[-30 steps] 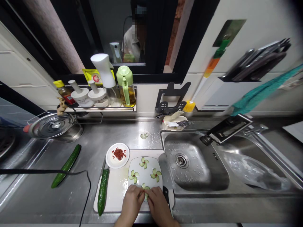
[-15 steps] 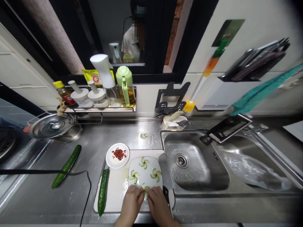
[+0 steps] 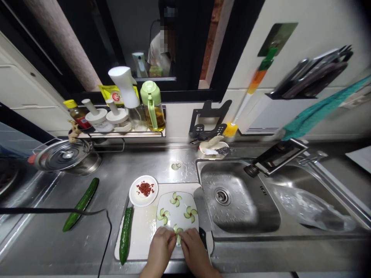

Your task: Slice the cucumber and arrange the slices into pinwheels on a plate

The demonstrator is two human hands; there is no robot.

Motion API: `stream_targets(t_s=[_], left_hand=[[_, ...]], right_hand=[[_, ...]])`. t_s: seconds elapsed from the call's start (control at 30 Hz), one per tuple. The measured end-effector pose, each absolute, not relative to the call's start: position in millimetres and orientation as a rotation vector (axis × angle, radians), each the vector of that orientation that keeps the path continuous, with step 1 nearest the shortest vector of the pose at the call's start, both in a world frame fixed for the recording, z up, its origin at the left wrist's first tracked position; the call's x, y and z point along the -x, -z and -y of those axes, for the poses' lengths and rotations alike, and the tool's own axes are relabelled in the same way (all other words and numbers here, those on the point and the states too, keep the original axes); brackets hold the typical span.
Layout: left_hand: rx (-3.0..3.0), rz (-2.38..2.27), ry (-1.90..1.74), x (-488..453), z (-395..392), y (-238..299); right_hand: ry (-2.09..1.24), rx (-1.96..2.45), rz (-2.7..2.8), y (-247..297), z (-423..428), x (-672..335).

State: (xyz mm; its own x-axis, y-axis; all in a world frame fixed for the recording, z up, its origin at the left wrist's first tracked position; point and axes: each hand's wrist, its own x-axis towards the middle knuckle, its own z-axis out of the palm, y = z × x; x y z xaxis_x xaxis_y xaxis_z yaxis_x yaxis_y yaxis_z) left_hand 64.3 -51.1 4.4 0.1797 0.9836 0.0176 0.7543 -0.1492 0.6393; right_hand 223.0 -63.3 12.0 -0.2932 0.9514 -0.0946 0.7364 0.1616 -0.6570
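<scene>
My left hand and my right hand meet over the near edge of a white square plate. Both have their fingers drawn together in a pinch, the tips at a pinwheel of cucumber slices. Whatever small thing the fingertips hold is hidden. Three more cucumber pinwheels with red centres lie on the plate, at the back, left and right. Beneath the plate is a white cutting board. A small white dish of chopped red bits rests on its back left corner.
One whole cucumber lies along the board's left side, another farther left on the steel counter. A knife lies right of the plate, beside the sink. A black cable crosses the left side. Cucumber scraps lie behind the board.
Almost nothing differs. Both hands stay at the near pinwheel with only tiny finger movement, and the view shifts very slightly.
</scene>
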Motion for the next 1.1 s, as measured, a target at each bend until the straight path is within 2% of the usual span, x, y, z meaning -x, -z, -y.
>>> stream_targets(t_s=[1.1], left_hand=[[-1.911, -1.564, -0.612, -62, 50, -13]], right_hand=[[-0.933, 1.631, 2.158, -19, 61, -219]])
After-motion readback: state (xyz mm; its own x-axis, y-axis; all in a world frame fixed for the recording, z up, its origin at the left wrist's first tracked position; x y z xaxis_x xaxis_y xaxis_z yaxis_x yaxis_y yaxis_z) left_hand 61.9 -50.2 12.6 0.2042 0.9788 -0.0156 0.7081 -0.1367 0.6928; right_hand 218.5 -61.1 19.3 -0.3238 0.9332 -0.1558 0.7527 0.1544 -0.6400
